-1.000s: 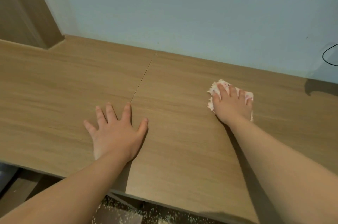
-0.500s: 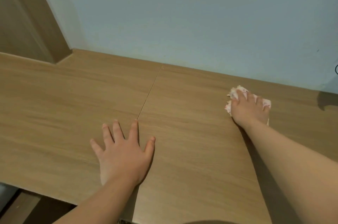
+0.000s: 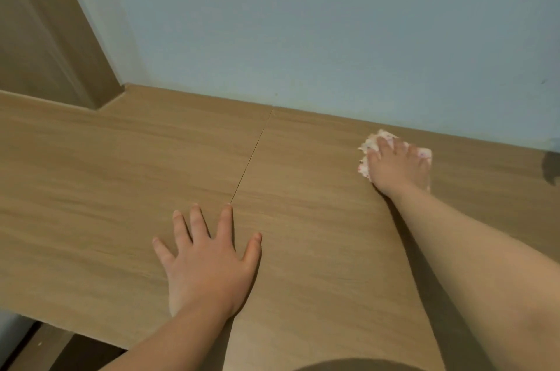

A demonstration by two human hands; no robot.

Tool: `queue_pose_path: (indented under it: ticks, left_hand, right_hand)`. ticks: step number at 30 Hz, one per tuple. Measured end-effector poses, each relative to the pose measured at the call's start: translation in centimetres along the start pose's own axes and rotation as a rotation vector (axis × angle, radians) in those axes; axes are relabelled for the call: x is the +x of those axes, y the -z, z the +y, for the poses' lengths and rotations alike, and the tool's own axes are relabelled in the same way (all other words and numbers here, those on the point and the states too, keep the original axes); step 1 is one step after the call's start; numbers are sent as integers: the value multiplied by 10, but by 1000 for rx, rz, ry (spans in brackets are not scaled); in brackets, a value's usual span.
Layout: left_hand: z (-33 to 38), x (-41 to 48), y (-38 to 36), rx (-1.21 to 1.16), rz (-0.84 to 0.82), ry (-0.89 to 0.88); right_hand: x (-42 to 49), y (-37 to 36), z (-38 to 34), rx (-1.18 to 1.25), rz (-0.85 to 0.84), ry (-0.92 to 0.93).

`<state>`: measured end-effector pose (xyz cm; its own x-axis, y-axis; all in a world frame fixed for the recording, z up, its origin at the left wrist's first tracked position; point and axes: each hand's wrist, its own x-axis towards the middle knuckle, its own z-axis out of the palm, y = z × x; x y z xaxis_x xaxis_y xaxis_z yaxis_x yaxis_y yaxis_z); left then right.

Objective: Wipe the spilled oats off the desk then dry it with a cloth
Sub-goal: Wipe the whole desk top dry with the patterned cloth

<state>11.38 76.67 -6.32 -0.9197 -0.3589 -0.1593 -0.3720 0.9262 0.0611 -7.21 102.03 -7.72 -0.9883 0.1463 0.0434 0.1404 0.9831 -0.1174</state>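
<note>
One cloth (image 3: pixel 368 147), widest along wall (image 3: pixel 303 37), under right hand (image 3: pixel 397 169)

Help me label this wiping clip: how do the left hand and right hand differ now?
The left hand lies with fingers spread on bare desk; the right hand presses a cloth. The left hand is near the front edge; the right hand reaches back by the wall. Both are palm-down on the desk.

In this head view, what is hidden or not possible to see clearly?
Cloth: mostly hidden under the right hand, head view.
Dark shape on the desk: cut off by the right edge, cannot be identified.
Desk under the left hand: covered by the palm.
Whether the surface is wet: too fine to see.
</note>
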Motion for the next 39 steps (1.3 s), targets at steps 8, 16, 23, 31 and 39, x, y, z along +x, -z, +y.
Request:
queue_pose_path:
  ticks: [8,16,23,31,39]
  left_hand:
    - [0,-1,0,-4,-14,13]
    - [0,1,-1,-1,3,11]
    - [0,2,-2,2,15,-8]
    - [-4,4,-3,16,15,-27]
    - [-3,4,-3,24,46,-33]
  right_hand:
    - [19,9,-8,-40,10,-177]
    - [6,-13,-125,41,-148,440]
    - [27,6,54,-121,22,-149]
    - [-59,11,-13,-37,-114,190]
    - [-92,7,7,-31,-125,221]
